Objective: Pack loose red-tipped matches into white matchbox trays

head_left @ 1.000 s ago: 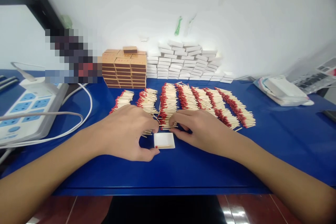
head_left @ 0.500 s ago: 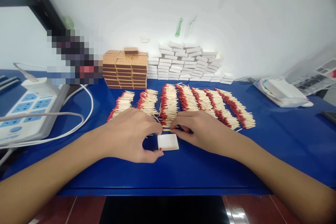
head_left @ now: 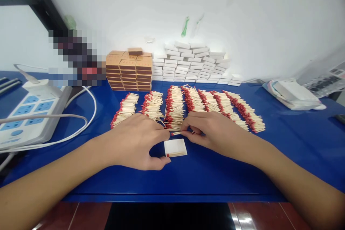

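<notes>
A small white matchbox tray (head_left: 175,147) lies on the blue table (head_left: 283,151) with a few matches along its near edge. My left hand (head_left: 137,142) rests just left of it, thumb touching its front left corner, fingers curled toward the match piles. My right hand (head_left: 212,129) sits behind and right of the tray, fingertips pinched on a few red-tipped matches (head_left: 176,133) at the near end of a pile. Several rows of red-tipped matches (head_left: 194,106) lie across the table behind both hands.
A stack of brown matchbox sleeves (head_left: 129,70) and a heap of white trays (head_left: 192,63) stand against the wall. A white power strip (head_left: 29,109) with cables lies at the left. A plastic-wrapped packet (head_left: 292,93) lies at the right.
The white tray has slid slightly right and nearer. My right hand has pulled a few matches out of the pile toward the tray; my left hand stays beside it.
</notes>
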### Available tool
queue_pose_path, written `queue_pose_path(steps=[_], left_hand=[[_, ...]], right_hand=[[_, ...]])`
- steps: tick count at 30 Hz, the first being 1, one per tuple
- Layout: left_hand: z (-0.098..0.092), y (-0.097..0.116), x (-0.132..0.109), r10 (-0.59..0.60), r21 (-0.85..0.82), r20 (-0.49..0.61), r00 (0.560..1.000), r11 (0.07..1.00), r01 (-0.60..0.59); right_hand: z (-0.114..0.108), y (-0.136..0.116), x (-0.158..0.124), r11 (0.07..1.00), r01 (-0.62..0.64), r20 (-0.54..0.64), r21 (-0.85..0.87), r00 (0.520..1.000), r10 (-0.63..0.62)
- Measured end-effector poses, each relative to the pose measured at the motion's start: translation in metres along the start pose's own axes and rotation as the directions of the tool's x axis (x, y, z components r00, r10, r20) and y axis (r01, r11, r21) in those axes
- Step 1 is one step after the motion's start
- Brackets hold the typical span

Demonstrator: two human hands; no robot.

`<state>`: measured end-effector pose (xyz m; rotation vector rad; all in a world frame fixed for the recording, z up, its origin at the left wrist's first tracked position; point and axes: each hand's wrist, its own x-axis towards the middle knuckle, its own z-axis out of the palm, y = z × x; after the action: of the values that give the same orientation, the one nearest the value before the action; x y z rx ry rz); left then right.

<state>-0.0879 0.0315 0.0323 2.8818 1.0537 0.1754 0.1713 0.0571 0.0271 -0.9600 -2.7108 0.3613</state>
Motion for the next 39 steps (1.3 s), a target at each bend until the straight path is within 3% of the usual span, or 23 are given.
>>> queue_pose_path(steps=[8, 18, 24, 39], left_hand=[[0.001, -0.001, -0.001, 0.003, 0.06, -0.067, 0.998, 0.998, 0.001], [0.002, -0.001, -0.002, 0.084, 0.239, -0.199, 0.976, 0.97, -0.035], [0.005, 0.002, -0.003, 0.111, 0.263, -0.227, 0.968, 0.964, -0.048], [0.003, 0.008, -0.002, 0.071, 0.23, -0.117, 0.991, 0.972, -0.042]], right_hand=[[-0.012, -0.002, -0.009, 1.0, 0.002, -0.107, 0.029, 0.994, 0.001], [-0.005, -0.008, -0.009, 0.996, 0.059, -0.111, 0.069, 0.993, -0.051], [-0.001, -0.011, -0.007, 0.995, 0.075, -0.082, 0.063, 0.994, -0.07], [0.008, -0.017, -0.004, 0.998, 0.047, 0.006, 0.053, 0.999, -0.047]])
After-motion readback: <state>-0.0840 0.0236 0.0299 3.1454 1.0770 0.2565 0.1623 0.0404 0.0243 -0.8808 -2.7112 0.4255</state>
